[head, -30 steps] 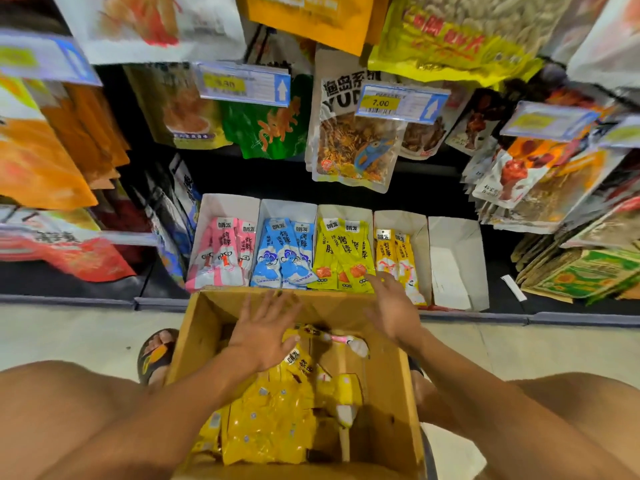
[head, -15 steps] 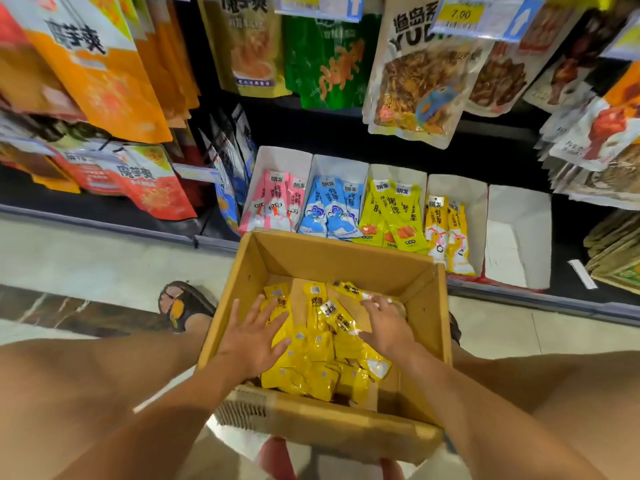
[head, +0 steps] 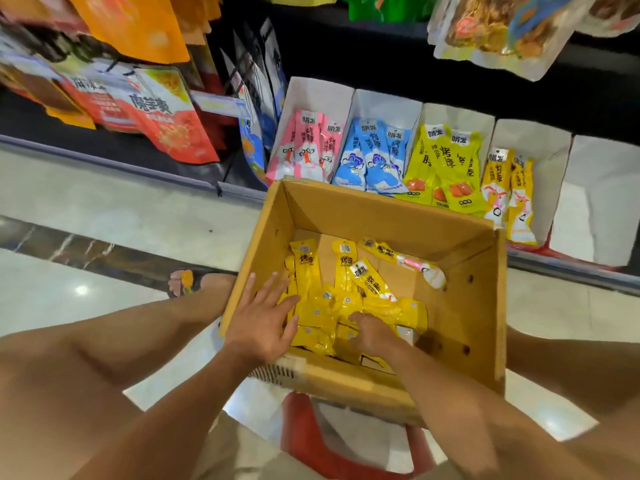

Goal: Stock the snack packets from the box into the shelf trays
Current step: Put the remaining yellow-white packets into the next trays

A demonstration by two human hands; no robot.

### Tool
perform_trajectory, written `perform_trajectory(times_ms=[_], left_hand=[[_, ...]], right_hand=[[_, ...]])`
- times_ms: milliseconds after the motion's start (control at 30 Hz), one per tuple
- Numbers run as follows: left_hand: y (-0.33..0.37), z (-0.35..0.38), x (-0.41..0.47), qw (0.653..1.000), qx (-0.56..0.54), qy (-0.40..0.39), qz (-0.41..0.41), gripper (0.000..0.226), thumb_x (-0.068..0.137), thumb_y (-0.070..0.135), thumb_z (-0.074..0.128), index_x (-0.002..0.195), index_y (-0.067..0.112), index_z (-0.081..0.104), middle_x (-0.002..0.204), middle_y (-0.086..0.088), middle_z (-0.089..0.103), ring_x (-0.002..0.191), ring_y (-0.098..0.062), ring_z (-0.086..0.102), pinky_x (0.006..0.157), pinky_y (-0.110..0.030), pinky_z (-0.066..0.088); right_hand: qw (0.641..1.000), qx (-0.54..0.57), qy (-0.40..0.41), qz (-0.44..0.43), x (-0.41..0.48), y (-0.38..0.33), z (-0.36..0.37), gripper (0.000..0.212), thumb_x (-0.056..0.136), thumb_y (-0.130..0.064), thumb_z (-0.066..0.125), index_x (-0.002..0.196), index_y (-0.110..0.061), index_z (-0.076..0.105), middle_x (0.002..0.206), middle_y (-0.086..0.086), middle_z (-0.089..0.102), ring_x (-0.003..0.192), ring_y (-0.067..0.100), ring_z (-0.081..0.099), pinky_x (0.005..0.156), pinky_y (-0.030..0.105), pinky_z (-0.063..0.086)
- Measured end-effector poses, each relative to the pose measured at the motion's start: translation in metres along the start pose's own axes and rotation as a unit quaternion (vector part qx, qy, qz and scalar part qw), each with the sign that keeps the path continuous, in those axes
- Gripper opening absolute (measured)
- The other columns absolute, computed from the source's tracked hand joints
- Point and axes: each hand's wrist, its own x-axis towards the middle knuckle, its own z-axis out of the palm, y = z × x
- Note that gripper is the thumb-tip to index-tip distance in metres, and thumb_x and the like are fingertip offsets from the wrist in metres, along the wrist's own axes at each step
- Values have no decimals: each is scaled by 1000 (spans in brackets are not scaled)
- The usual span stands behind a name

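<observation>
Head view: shelfward-pointing yellow packets [head: 320,308] under flat left hand [head: 262,325]; right hand [head: 373,337], grip unclear.

Open-topped box [head: 464,306]: packets [head: 318,313] heaped at 7 o'clock, floor bare toward 2 o'clock. At 1 o'clock the end tray [head: 602,188] seemingly offers room; hanging pouches [head: 502,32] overhang at 12 o'clock.

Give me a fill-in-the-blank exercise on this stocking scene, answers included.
The left hand and right hand reach into the cardboard ____.
The packets under the hands are ____.
The leftmost tray holds ____ packets.
Answers: box; yellow; pink.
</observation>
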Motion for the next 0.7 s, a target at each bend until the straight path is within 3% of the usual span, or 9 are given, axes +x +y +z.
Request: perform_trajectory(times_ms=[200, 267, 367, 633, 700], left_hand=[[-4, 12, 1, 996, -47, 75, 8, 47, 96, 45, 48, 136, 28, 64, 156, -2, 50, 155, -25, 26, 125, -60, 12], [-4, 11, 2, 996, -49, 76, 6, 47, 95, 45, 49, 137, 28, 64, 156, -1, 50, 155, -25, 27, 125, -59, 12], [-4, 9, 3, 998, -41, 55, 0, 50, 96, 47, 46, 140, 30, 61, 158, 0, 47, 156, -23, 24, 126, -58, 11], [-3, 4, 2, 999, -45, -15, -15, 58, 99, 53, 29, 152, 35, 45, 167, 4, 31, 159, -18, 6, 128, -51, 1], [-3, 5, 1, 998, -63, -26, -14, 58, 100, 53, 28, 154, 34, 41, 168, 5, 29, 159, -17, 5, 128, -48, 1]], right_hand=[[998, 36, -13, 43, 20, 0, 33, 60, 85, -43, 66, 140, -24, 50, 130, 7, 62, 121, 29, 58, 97, 40, 50], [998, 42, 5, 48, 24, 1, 33, 47, 82, -42, 65, 125, -26, 64, 119, 5, 68, 111, 27, 62, 90, 38, 53], [997, 59, 14, 44, 28, 0, 27, 19, 89, -22, 61, 99, -14, 74, 107, 10, 70, 104, 29, 64, 80, 32, 51], [991, 119, 51, 22, 14, -17, -33, 36, 94, -26, 67, 128, -16, 66, 145, 5, 54, 125, 22, 56, 85, 21, 40], [993, 105, 61, 1, 2, -23, -54, 35, 93, -28, 70, 126, -16, 67, 137, 5, 59, 116, 21, 60, 85, 22, 42]])
